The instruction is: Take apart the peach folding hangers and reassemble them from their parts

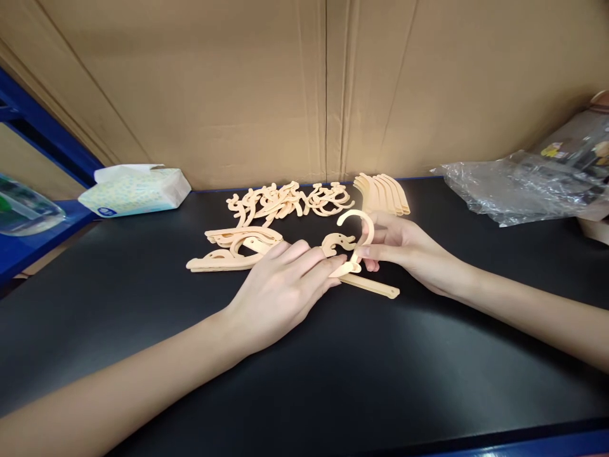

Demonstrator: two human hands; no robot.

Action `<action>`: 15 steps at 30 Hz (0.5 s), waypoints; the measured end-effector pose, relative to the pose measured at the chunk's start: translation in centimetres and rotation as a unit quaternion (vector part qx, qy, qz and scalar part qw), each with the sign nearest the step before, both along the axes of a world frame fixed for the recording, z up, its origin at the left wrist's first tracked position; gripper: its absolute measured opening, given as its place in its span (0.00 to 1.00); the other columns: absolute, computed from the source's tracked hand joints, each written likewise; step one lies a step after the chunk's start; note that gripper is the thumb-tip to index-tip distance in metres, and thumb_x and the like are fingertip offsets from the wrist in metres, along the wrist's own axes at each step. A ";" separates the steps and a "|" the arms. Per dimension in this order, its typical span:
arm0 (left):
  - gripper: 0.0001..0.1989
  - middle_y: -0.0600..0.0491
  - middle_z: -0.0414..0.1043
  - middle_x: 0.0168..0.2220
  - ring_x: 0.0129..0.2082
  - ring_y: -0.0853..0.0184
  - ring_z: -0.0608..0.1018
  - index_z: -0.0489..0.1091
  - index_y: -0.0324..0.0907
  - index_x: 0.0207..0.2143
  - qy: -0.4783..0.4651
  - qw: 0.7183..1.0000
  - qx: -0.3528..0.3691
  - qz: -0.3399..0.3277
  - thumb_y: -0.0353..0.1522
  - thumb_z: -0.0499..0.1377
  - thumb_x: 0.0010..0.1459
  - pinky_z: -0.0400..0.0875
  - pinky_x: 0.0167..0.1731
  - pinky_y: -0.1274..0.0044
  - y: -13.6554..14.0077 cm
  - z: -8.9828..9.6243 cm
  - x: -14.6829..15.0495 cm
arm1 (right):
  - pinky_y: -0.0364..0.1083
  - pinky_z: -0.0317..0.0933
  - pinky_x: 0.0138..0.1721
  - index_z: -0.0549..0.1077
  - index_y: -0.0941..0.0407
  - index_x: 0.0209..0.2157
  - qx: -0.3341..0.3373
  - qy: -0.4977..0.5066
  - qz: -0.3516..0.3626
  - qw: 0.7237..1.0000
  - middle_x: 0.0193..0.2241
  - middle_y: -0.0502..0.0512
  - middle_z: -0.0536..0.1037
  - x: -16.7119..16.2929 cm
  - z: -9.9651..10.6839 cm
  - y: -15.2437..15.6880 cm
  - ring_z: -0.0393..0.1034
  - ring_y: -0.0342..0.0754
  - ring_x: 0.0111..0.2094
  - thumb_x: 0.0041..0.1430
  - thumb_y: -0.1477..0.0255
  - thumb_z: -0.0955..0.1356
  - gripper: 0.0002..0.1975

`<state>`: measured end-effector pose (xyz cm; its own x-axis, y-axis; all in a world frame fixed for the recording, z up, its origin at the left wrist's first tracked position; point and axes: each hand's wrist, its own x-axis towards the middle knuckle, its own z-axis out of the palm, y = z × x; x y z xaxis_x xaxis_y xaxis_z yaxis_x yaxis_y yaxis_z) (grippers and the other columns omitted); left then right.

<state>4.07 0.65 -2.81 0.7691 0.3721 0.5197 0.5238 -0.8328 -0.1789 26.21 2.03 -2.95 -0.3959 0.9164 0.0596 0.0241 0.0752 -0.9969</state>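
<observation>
My right hand (404, 247) pinches a cream plastic hanger hook (370, 227), its curve upright and opening to the left. My left hand (285, 289) is closed, palm down, around a short cream hanger piece (341, 271) whose end meets the foot of the hook. From beneath the left fingers a straight hanger arm (375, 287) with a hole at its tip sticks out to the right; whether it is gripped I cannot tell. A curved hanger part (337, 243) lies just behind the fingertips. Left of that hand, folded hangers (223, 261) rest on the black table, partly covered by it.
Toward the back lie a pile of loose hanger parts (271, 202), several hooks (328, 198) and a row of hanger arms (383, 193). A tissue pack (136, 190) stands at the left, clear plastic bags (514, 187) at the right. Cardboard (228, 89) walls the back.
</observation>
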 end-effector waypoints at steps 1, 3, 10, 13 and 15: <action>0.12 0.50 0.76 0.36 0.31 0.64 0.71 0.71 0.35 0.47 -0.001 1.000 0.003 0.001 0.30 0.53 0.65 0.64 0.32 0.72 0.0 0.0 0.0 | 0.42 0.62 0.29 0.63 0.55 0.33 0.000 0.000 0.000 1.000 0.25 0.45 0.72 0.0 0.0 0.0 0.65 0.38 0.24 0.52 0.69 0.73 0.14; 0.12 0.50 0.76 0.37 0.32 0.64 0.71 0.71 0.35 0.47 0.001 1.000 0.007 0.007 0.30 0.53 0.65 0.64 0.32 0.72 0.0 0.0 0.0 | 0.42 0.62 0.29 0.63 0.55 0.33 0.002 -0.003 -0.001 1.000 0.25 0.44 0.72 0.1 0.0 0.0 0.65 0.38 0.23 0.52 0.69 0.73 0.14; 0.11 0.52 0.76 0.35 0.31 0.66 0.74 0.70 0.37 0.46 -0.008 0.999 0.017 0.045 0.29 0.55 0.63 0.65 0.32 0.74 -0.3 0.1 -0.2 | 0.43 0.64 0.30 0.61 0.54 0.28 0.034 -0.030 -0.001 0.999 0.26 0.47 0.75 0.0 0.2 -0.4 0.69 0.41 0.26 0.52 0.65 0.72 0.16; 0.09 0.55 0.76 0.35 0.30 0.70 0.76 0.68 0.40 0.44 -0.041 0.997 -0.016 0.058 0.29 0.55 0.61 0.64 0.29 0.78 -0.9 0.5 -0.4 | 0.45 0.64 0.31 0.65 0.54 0.34 0.102 -0.105 -0.038 0.988 0.25 0.47 0.75 0.2 0.2 -0.9 0.70 0.43 0.27 0.53 0.64 0.72 0.13; 0.08 0.58 0.75 0.33 0.27 0.72 0.75 0.67 0.42 0.43 -0.064 0.991 -0.087 0.082 0.29 0.55 0.61 0.63 0.25 0.79 -1.3 0.8 -0.5 | 0.45 0.63 0.30 0.68 0.54 0.35 0.177 -0.185 -0.057 0.965 0.25 0.48 0.75 0.3 0.2 -1.3 0.68 0.43 0.26 0.55 0.62 0.70 0.12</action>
